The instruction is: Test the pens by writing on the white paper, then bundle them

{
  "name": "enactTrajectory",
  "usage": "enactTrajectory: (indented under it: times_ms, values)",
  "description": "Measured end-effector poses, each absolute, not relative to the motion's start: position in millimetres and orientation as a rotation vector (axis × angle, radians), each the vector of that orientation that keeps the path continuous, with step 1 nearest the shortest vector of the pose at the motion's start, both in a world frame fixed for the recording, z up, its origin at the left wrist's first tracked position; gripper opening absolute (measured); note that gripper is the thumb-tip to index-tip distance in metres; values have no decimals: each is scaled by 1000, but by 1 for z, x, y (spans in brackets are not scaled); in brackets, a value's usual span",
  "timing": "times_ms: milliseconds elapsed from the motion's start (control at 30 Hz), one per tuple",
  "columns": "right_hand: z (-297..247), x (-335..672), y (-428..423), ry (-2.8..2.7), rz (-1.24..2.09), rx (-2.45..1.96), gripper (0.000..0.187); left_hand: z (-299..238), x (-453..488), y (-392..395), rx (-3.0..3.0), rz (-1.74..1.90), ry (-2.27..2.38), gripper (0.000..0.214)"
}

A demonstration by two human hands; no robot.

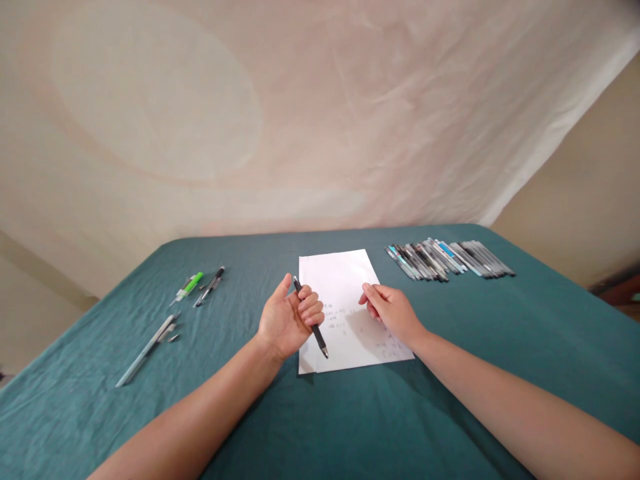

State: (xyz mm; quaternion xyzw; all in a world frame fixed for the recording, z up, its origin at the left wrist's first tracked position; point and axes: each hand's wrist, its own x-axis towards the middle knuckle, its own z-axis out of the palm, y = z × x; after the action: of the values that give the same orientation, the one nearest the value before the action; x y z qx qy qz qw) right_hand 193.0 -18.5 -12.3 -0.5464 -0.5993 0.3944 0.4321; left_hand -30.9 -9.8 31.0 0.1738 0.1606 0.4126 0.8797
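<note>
My left hand [290, 317] is turned palm up, its fingers wrapped round a black pen [319, 339]. The pen slants down to the right, its silver tip pointing toward me over the paper. Across from it, my right hand [393, 310] is closed, thumb against the curled fingers. Whether anything small sits in that pinch is hidden. Beneath both hands lies a white sheet of paper [340, 270] with faint handwriting on its lower half. A second sheet's edge seems to show at its left side.
A row of many pens [425, 260] lies at the back right of the green tablecloth [250, 413]. On the left are a green-and-white pen [191, 285], a dark pen [210, 287] and a long clear pen [147, 350] with small parts beside it. A pale sheet [310, 120] hangs behind.
</note>
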Motion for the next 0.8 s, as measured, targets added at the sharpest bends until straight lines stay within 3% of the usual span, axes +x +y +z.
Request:
enactTrajectory:
  times_ms: [233,467,533,667,800]
  values:
    - [12,168,-53,-1913,1261,-1178,29,23,-20,-13,428,996,350,21]
    - [15,163,-57,-1838,1297,-1172,21,15,-12,-19,586,1062,372,6]
    - [15,163,-57,-1870,1238,-1199,19,16,-10,-20,673,1046,403,6]
    - [19,173,-49,-1955,1045,-1287,19,16,-13,-18,1094,1034,701,31]
    - [21,212,-20,-1925,500,-1605,21,0,-24,-9,1680,942,1093,45]
